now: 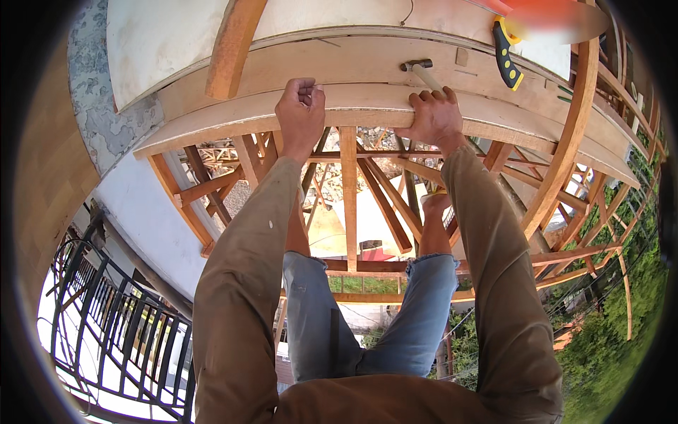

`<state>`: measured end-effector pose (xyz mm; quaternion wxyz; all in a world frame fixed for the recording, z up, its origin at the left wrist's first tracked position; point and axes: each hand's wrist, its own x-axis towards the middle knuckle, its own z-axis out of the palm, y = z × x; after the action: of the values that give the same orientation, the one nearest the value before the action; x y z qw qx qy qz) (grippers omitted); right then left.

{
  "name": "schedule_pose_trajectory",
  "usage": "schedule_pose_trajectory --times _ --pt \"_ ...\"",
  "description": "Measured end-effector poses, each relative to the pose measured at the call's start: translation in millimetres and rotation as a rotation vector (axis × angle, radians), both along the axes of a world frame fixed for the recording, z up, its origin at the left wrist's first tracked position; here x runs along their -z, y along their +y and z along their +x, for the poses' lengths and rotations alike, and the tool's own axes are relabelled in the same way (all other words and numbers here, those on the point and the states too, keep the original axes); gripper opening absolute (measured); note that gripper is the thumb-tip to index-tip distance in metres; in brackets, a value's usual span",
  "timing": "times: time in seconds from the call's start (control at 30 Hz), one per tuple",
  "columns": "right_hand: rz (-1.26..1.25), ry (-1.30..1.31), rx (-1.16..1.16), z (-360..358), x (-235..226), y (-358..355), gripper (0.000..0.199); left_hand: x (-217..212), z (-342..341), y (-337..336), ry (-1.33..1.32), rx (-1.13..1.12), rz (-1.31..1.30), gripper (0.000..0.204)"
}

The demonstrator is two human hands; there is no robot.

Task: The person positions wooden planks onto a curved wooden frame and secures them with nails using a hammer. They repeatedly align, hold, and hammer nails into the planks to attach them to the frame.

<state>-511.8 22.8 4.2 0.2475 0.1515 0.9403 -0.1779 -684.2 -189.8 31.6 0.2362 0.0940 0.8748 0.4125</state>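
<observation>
Gripping the plank [353, 106] edge, left hand [300, 109] fisted, right hand [432, 116] clutching a hammer [421, 71]; fixing looks unfinished.

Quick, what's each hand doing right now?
Left hand: closed in a fist, resting on the wooden plank.
Right hand: closed, holding a hammer against the plank's edge.

Sunlit timber scaffold framing [367, 184] stands beside a white wall [141, 205], with a black railing [120, 332] and greenery [614, 339] far below.
</observation>
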Motion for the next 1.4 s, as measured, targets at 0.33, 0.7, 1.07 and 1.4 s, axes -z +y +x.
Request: schedule_pose_trajectory --times 0.33,0.7,1.07,1.4 --pt "-0.024 0.11 0.027 0 9 3 0.066 193 -93 66 -0.574 -0.155 -0.507 0.02" --pt "-0.025 0.155 0.039 3 19 4 0.066 247 -87 73 -0.481 -0.407 -0.015 0.013" --pt "-0.023 0.154 0.025 -4 13 -1 0.062 204 -96 48 -0.852 -0.093 -0.272 0.012" --pt "0.002 0.088 0.015 -2 4 0 0.068 62 -30 -11 -0.458 0.128 0.072 0.017"
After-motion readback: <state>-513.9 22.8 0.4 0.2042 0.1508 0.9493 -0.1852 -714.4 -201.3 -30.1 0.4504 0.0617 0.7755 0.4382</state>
